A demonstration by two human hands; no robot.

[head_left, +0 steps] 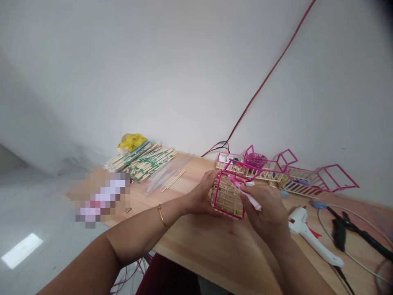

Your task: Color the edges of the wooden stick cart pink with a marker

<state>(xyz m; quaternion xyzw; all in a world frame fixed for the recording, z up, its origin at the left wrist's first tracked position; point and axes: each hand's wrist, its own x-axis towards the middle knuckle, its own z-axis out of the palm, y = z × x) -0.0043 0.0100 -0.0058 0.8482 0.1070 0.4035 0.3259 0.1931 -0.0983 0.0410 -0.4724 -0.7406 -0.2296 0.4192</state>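
Note:
My left hand (202, 196) grips the left side of a small box (227, 196) built of pale sticks with pink edges, holding it just above the wooden table (196, 233). Against the box's upper right edge, my right hand (265, 207) pinches a white and pink marker (247, 193), its tip touching the pink frame. A thin gold bangle sits on my left wrist.
More pink-edged stick structures (288, 174) stand behind the box. A white glue gun (310, 235) and black tools (346, 229) with cables lie at the right. Bundles of wrapped chopsticks (144, 162) and a yellow packet (131, 141) lie at the left. A red cable (264, 84) runs up the wall.

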